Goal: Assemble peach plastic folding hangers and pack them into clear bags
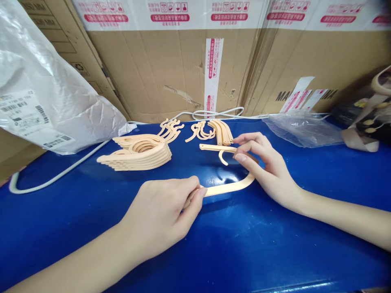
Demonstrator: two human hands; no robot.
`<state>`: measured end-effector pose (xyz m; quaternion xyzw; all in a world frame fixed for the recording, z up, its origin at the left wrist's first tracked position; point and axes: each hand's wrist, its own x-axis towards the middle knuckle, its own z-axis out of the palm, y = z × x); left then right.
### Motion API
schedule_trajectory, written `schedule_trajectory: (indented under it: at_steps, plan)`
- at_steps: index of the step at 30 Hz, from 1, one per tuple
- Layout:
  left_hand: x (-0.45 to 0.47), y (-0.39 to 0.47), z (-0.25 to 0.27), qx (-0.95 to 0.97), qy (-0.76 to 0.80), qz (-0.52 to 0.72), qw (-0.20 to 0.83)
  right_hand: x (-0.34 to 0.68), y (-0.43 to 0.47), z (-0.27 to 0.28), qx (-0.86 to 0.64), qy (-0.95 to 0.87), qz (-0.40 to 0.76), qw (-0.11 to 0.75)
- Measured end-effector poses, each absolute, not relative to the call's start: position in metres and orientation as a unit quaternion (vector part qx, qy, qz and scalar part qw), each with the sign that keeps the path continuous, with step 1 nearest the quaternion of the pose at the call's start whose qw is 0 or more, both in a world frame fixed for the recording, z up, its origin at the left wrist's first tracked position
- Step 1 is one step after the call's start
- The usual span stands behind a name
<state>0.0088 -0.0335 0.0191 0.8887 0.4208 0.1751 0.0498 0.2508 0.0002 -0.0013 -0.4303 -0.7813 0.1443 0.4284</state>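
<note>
A cream plastic folding hanger with a small curved hook is held between my two hands above the blue tabletop. My left hand is closed around one end of it, thumb pressed on top. My right hand pinches the other part near the bend, where the thumb and fingers partly hide the plastic. To the left, beyond my left hand, lies a neat stack of matching cream hangers. Farther back are loose hooks and a small pile of cream hanger pieces.
Large cardboard boxes stand along the table's back edge. A white plastic parcel bag leans at the left. A pale cable runs across the table. At the right lie a clear plastic bag and a dark bag with a ribbon.
</note>
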Motion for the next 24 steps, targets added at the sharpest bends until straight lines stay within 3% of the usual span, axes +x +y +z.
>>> schedule_trajectory:
  at_steps: [3,7,17,24]
  plan:
    - [0.007,-0.034,0.018,0.888,0.414,0.2,0.006,0.251,0.008,-0.005,-0.455,-0.732,0.229,0.453]
    - [0.004,-0.033,0.014,0.895,0.391,0.205,-0.057,0.25,0.011,-0.005,-0.47,-0.729,0.289,0.405]
    - [0.009,-0.031,0.012,0.962,0.184,0.143,-0.144,0.249,0.007,0.0,-0.423,-0.81,0.251,0.319]
    - [0.004,-0.018,0.01,0.934,0.225,0.202,-0.192,0.249,0.006,-0.004,-0.41,-0.825,0.234,0.311]
